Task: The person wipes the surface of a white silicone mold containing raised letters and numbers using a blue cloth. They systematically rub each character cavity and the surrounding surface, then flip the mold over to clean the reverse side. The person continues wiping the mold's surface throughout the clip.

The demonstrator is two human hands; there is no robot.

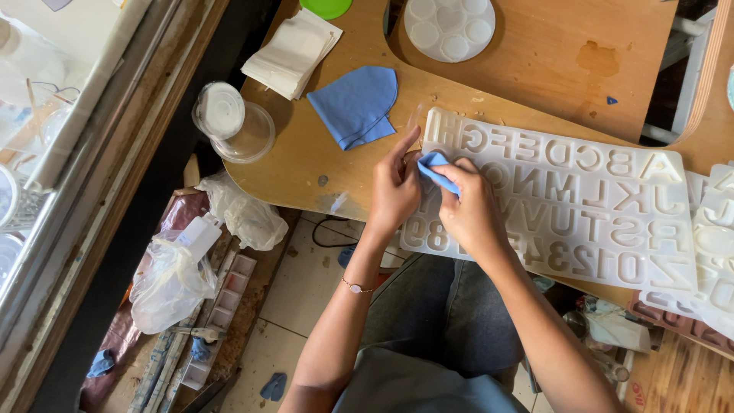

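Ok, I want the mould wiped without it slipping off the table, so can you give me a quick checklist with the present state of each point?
1. Right hand has a grip on the small blue cloth: ok.
2. Left hand steadies the white letter mould at its edge: ok.
3. Mould fully supported by the wooden table: not ok, its near corner overhangs the edge.
4. Spare blue cloth within reach: ok.
5. Mould cavities clean: cannot tell.
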